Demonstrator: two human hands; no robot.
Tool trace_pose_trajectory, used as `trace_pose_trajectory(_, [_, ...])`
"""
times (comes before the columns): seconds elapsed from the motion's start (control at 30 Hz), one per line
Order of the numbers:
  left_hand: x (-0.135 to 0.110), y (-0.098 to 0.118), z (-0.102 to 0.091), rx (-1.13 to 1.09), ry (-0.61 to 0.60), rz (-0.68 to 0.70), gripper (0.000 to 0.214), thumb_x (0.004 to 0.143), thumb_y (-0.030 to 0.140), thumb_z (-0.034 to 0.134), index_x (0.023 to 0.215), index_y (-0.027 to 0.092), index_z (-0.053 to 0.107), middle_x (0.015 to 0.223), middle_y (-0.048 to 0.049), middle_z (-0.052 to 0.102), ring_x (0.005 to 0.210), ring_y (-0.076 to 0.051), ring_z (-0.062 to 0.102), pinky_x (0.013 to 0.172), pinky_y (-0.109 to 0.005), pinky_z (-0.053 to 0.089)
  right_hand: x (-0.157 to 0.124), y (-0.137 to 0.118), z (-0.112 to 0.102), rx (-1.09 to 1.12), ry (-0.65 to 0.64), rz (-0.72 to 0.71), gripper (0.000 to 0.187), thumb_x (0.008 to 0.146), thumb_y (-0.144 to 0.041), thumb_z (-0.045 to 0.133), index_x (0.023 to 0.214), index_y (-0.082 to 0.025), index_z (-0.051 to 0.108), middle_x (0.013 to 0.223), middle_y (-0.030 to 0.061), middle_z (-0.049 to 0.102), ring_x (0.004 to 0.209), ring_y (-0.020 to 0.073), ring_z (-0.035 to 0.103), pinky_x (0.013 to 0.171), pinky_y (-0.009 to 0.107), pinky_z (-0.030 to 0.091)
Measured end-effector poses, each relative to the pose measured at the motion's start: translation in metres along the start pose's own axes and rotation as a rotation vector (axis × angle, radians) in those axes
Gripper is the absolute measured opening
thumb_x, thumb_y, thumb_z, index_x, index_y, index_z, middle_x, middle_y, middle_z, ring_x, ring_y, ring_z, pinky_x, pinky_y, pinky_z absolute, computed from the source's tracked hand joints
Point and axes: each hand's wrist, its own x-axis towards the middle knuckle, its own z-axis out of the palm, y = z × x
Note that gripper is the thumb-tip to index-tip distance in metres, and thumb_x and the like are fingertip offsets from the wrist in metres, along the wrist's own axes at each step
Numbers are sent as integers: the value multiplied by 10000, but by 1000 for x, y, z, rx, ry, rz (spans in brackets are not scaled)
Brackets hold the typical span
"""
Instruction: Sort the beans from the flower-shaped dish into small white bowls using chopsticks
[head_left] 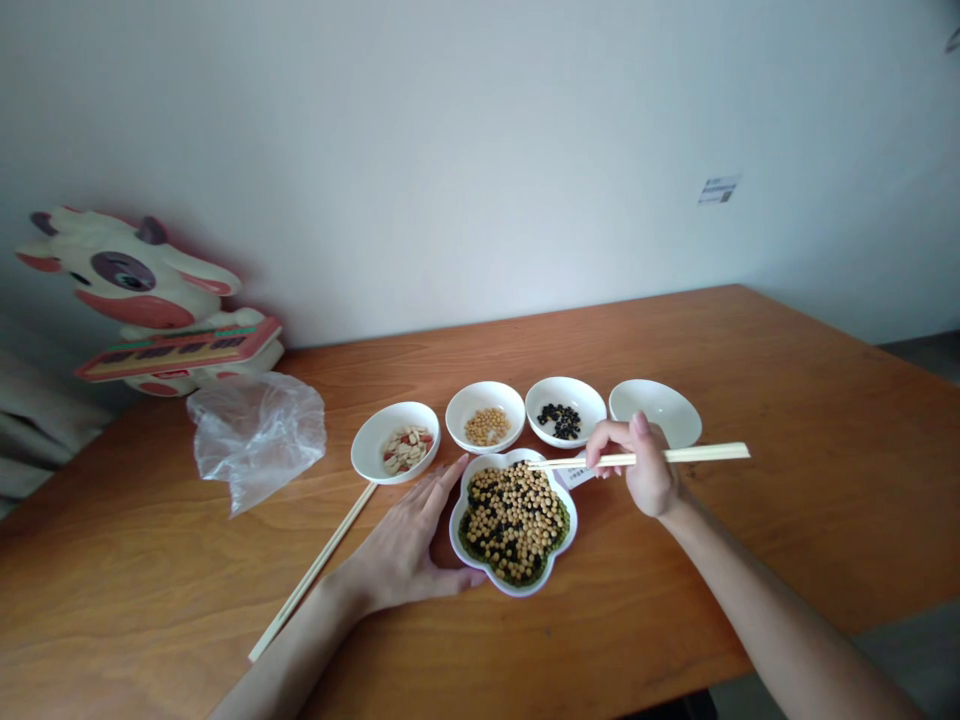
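Observation:
My right hand (646,468) is closed around a pair of light wooden chopsticks (705,453), whose tips reach over the back edge of a flower-shaped bowl (570,530). Soybeans (517,510) mixed with black beans fill that bowl, with green beans showing along its rim. My left hand (409,545) cups the bowl's left side, fingers at the back and thumb at the front. Behind stand white bowls: one with soybeans (486,427), one with black beans (560,421), and a bowl (660,405) at the right, partly hidden by my right hand.
A white bowl (367,445) of pale and reddish pieces stands left. Another pair of chopsticks (311,575) lies by my left forearm. A crumpled clear plastic bag (259,435) and a cow-shaped toy keyboard (176,300) are further left. A white label (576,474) lies behind the flower-shaped bowl.

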Motion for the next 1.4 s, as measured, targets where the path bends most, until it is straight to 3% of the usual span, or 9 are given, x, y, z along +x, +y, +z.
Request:
trace_pose_trajectory(0.2, [0, -1, 0, 3, -3, 9, 1251, 802, 686, 769, 1683, 234, 4, 1692, -168, 306, 1521, -402, 386, 1237, -569, 398, -2, 0, 3, -123, -91, -21, 831, 1067, -660, 104, 696, -188, 680, 584, 45, 602, 563, 165, 583, 522, 283, 405])
trace_pose_trajectory(0.53, [0, -1, 1, -3, -2, 13, 1249, 800, 688, 770, 1684, 228, 17, 1696, -168, 296, 1533, -388, 370, 1253, -566, 381, -4, -2, 5, -229, -135, -53, 794, 1076, -641, 108, 736, -196, 672, 620, 40, 614, 597, 166, 602, 559, 281, 443])
trace_pose_trajectory(0.97, [1, -1, 0, -7, 2, 30, 1250, 802, 672, 775, 1684, 227, 10, 1687, -174, 314, 1529, -391, 376, 1256, -571, 374, -2, -5, 6, -213, -116, -36, 809, 1078, -640, 114, 722, -191, 686, 600, 40, 622, 577, 154, 600, 521, 270, 403])
trace_pose_trajectory(1.4, [0, -1, 1, 2, -5, 27, 1242, 817, 677, 762, 1682, 243, -17, 1695, -176, 292, 1535, -399, 358, 1255, -581, 367, 0, -1, 9, -123, -17, -18, 853, 1072, -653, 121, 649, -183, 693, 522, 42, 589, 506, 154, 565, 495, 280, 388])
